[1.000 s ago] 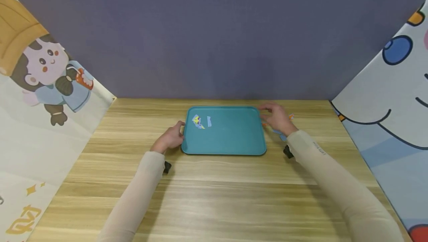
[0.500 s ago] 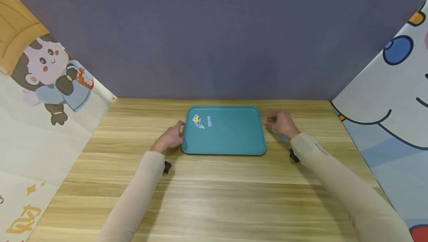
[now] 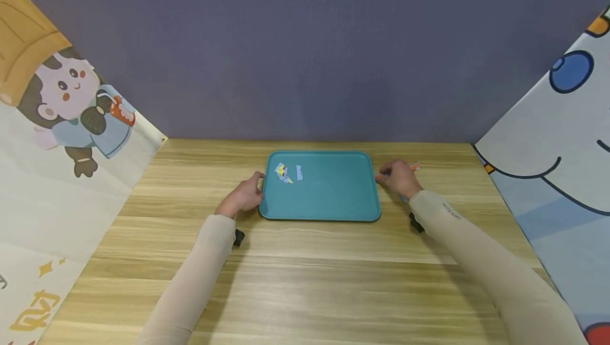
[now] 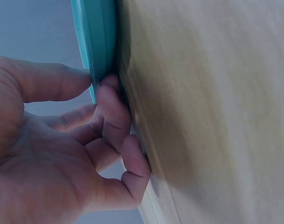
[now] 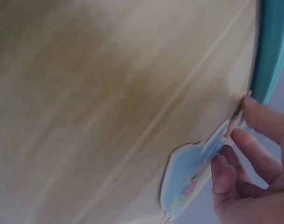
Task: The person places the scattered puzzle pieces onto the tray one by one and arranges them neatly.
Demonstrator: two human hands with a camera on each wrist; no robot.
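Note:
A teal tray lies on the table. My left hand grips its left edge, with the thumb on the rim and curled fingers low against the side and table in the left wrist view. Past the tray's right edge, my right hand has its thumb and index fingertips at a thin orange flat piece, one at either end. Beside those fingers a pale blue flat cutout with small printed details lies on the wood. Inside the tray are a yellow-and-blue cutout and a narrow pale blue strip.
Another orange-and-blue piece shows beyond the right hand. The wooden table meets a dark grey-blue back wall. Side panels with cartoon prints stand left and right.
My right hand has left the tray's right rim and shifted slightly right, down to the loose pieces, with its fingers drawn together. The left hand and tray have stayed put.

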